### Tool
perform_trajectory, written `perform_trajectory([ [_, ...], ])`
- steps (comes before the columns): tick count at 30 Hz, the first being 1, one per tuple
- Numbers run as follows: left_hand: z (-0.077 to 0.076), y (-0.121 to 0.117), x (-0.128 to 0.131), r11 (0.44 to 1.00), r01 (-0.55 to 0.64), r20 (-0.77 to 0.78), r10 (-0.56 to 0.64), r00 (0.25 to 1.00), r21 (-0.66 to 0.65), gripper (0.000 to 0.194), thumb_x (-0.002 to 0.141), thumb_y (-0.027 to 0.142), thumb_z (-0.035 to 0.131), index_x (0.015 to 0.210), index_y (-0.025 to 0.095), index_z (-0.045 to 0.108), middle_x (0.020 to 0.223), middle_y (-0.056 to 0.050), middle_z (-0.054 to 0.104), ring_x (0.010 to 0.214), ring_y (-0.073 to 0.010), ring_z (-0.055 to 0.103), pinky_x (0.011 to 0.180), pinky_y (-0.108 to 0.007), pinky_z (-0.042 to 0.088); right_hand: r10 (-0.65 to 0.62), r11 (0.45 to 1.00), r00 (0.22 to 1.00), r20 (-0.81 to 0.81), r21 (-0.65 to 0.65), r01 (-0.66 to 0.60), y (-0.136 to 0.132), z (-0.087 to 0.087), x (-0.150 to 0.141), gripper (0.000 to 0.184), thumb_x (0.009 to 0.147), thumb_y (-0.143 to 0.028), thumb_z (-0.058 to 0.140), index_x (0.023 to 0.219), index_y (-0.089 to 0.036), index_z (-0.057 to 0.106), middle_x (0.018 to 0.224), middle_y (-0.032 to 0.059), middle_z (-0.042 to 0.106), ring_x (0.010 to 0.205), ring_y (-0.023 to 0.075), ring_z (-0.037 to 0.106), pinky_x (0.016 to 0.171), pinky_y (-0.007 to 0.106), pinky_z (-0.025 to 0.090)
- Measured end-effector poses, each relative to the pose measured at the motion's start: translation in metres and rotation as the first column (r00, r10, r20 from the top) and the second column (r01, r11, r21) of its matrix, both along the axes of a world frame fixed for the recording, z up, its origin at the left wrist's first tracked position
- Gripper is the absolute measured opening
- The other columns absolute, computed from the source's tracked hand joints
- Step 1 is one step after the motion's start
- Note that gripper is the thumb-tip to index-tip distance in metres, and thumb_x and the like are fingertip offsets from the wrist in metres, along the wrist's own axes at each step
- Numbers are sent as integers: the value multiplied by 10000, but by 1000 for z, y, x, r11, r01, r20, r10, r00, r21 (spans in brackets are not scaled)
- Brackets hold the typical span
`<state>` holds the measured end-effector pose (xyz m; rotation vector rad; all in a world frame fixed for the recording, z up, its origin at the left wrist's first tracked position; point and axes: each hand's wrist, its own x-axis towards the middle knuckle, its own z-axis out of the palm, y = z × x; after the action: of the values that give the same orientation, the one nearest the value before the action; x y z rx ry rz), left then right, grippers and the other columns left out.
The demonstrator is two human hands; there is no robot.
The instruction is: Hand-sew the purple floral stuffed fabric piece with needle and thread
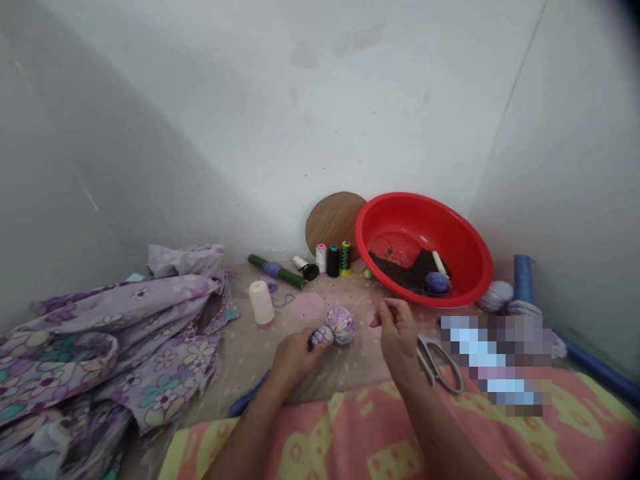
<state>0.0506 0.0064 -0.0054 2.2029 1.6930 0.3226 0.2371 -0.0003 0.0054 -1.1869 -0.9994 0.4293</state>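
My left hand (295, 360) grips a small stuffed floral-fabric piece (341, 325), with a round ball at one end and a narrower part bound by dark thread at the other. To its right, my right hand (399, 330) is raised with thumb and fingers pinched together. Whatever sits in that pinch is too small to make out. Grey-handled scissors (440, 365) lie beside my right wrist. A pale pink round fabric piece (307, 305) rests on the surface beyond my left hand, near a thick white thread cone (261, 303).
A red basin (480, 267) leans at the back right, holding dark material and purple yarn (437, 284). Several thread spools (333, 261) stand before a cardboard disc (327, 223). Floral cloth (170, 360) is heaped left; patterned cloth (350, 433) covers the front. A green stick (287, 275) lies behind.
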Motion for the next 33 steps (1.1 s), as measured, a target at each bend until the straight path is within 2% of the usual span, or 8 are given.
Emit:
perform_trajectory([
  [4,-2,0,-2,996,-47,-1,48,999,80,468,737,512,351,1116,264,468,999,-40,595,898,-201,536,712,-255,364,167,984,974,155,-81,-156,-5,-5,-15,196,730,-347,458,718,-173,548,610,-4,536,527,112,475,495,222,373],
  [8,-3,1,-4,994,-63,-18,65,998,93,465,735,514,352,1120,278,464,998,-35,598,892,-201,540,701,-252,364,274,955,926,259,-189,-229,-9,-7,-24,216,734,-314,440,750,-179,608,643,8,582,562,123,499,519,222,375],
  [12,-4,2,-4,994,-57,-32,60,998,90,482,731,514,355,1134,269,459,1007,-41,594,907,-196,535,713,-241,362,358,925,876,323,-252,-286,-6,-20,-32,247,735,-327,425,723,-180,624,637,3,597,578,128,511,529,218,376],
  [19,-1,4,-5,997,-41,-19,43,999,69,472,724,499,371,1132,281,465,1022,-21,592,909,-185,538,725,-229,366,412,888,836,362,-364,-280,3,-46,-42,212,707,-322,466,686,-208,644,643,0,625,610,134,537,575,218,401],
  [23,0,3,-3,995,-72,5,72,997,63,503,734,553,311,1109,272,495,1019,-26,593,916,-181,532,736,-228,360,395,889,851,347,-379,-258,4,-51,-41,223,716,-332,453,738,-221,645,703,7,639,651,149,554,601,236,416],
  [27,-2,4,-2,992,-97,-18,99,995,77,493,723,556,336,1088,274,509,994,-36,602,897,-193,540,706,-236,362,372,895,867,331,-376,-240,6,-56,-40,234,713,-300,444,795,-216,646,773,21,647,708,163,568,637,258,427],
  [33,1,5,-2,996,-89,-10,90,996,16,457,717,499,398,1074,244,526,991,-35,602,912,-178,527,709,-207,353,437,863,824,361,-426,-272,5,-59,-41,237,687,-252,475,846,-245,651,850,18,653,779,175,577,693,290,431],
])
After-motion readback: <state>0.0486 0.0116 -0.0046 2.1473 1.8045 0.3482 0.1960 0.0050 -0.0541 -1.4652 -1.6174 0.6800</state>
